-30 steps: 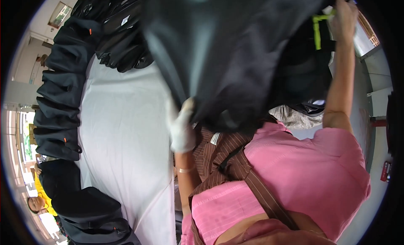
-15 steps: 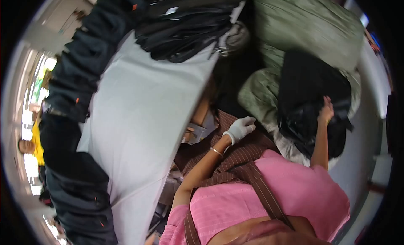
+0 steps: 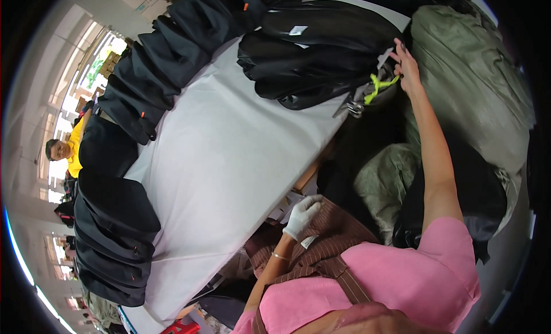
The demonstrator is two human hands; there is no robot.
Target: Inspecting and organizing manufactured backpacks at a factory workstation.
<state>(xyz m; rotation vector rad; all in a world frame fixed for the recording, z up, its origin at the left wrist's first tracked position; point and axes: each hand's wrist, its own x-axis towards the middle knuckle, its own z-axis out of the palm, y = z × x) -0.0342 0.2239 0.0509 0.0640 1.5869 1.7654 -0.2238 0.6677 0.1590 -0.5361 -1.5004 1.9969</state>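
My right hand (image 3: pixel 406 67) is stretched out at the right end of a stack of black bags or bag pieces (image 3: pixel 321 49), its fingers spread. Beside that hand lies a bright yellow-green strip (image 3: pixel 376 88), close to a pair of scissors (image 3: pixel 353 109) on the table edge. I cannot tell whether the fingers touch the stack. My left hand (image 3: pixel 302 216), in a white glove, hovers over my lap by the table edge with its fingers curled together and nothing visible in it. To my right a black bag (image 3: pixel 413 207) rests partly behind my right arm.
A white-covered table (image 3: pixel 218 161) runs diagonally before me. Black bags (image 3: pixel 115 236) stand in a row along its far left edge. Large green sacks (image 3: pixel 465 70) bulge at the right. A person in yellow (image 3: pixel 74 144) is beyond the table.
My right hand has left the black bag at my right and reached up to the stack on the table. The view has shifted, and the yellow-green strip now shows beside the scissors.
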